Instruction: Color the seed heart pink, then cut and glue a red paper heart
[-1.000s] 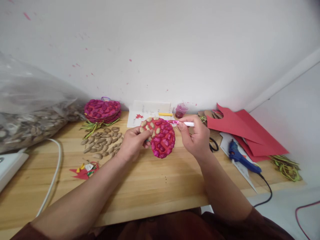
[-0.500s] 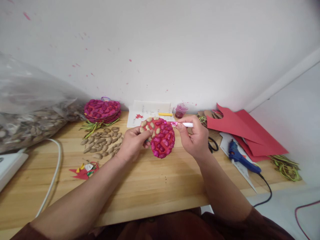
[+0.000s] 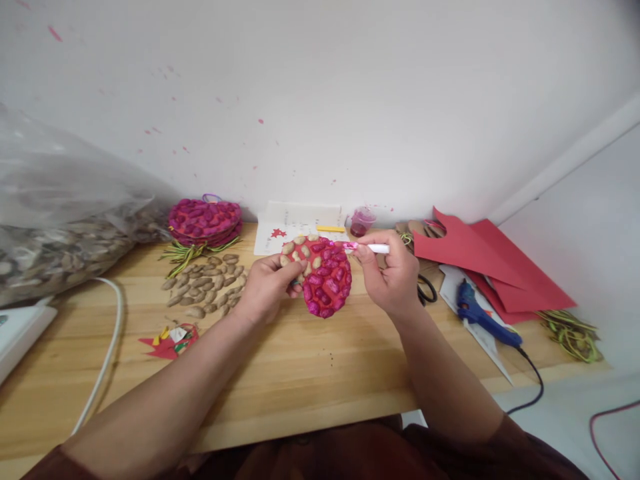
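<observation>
Far left: clear plastic bag (image 3: 65, 253) of rough tan peanuts; loose peanuts (image 3: 200, 282) scattered right of it on the wood-grain bench (image 3: 300, 393). Left hand (image 3: 265, 283) next: grip closed, thumb on top, pinching the left rim of the round peanut disc (image 3: 327, 285), held over mid-bench, knobbly face toward camera, bare shells upper left, glossy magenta ones right and below. Plain wood with a few specks runs from there to the near edge. Brush (image 3: 379, 249) lies nearly level, long axis left-right, magenta tip pointing left at disc's upper edge, smooth white handle right. Right hand (image 3: 393, 273): grip closed, fingertips pinching brush. Flat red sheets (image 3: 475, 257) sit further right, corners sharp.
</observation>
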{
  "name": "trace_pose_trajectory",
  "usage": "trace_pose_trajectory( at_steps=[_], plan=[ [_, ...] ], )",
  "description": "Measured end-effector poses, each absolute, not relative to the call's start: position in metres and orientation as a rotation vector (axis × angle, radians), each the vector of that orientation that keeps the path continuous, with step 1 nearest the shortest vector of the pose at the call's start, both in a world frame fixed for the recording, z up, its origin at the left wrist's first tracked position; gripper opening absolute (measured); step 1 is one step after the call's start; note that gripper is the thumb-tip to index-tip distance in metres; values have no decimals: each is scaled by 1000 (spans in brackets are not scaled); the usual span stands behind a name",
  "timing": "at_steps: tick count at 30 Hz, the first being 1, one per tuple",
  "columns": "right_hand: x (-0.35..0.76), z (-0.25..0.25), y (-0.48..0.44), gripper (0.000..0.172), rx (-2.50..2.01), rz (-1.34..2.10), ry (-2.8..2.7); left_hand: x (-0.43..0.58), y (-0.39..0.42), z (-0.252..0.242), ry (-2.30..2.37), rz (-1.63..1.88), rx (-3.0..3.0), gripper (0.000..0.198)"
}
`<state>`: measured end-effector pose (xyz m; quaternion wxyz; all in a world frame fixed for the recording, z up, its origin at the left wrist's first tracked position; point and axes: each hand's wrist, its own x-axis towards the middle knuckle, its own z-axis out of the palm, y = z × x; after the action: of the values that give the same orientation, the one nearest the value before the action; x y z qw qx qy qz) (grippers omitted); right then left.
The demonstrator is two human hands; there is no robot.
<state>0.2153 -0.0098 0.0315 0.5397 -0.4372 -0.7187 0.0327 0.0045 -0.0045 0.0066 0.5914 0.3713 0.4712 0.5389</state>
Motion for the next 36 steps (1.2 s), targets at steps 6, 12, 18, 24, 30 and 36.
trace_pose_trajectory(
  at_steps=[6, 12, 18, 24, 30, 36],
  plan=[
    [212, 35, -11, 5, -1054, 10, -1763, 4, -2, 4, 1102, 1258, 872, 37],
    [212, 34, -12, 6, -1039, 39, -1721, 4, -4, 5, 1119, 1256, 895, 35],
    [212, 31, -10, 5, -1050, -64, -1776, 3, -5, 7, 1173, 1273, 985, 31],
    [210, 33, -12, 5, -1052, -35, -1736, 2, -7, 11, 1205, 1250, 1068, 30],
    [210, 35, -13, 5, -1065, -27, -1737, 4, -6, 6, 1174, 1272, 1009, 29],
    [211, 34, -12, 4, -1053, -32, -1743, 5, -5, 3, 1130, 1272, 948, 32]
  ],
)
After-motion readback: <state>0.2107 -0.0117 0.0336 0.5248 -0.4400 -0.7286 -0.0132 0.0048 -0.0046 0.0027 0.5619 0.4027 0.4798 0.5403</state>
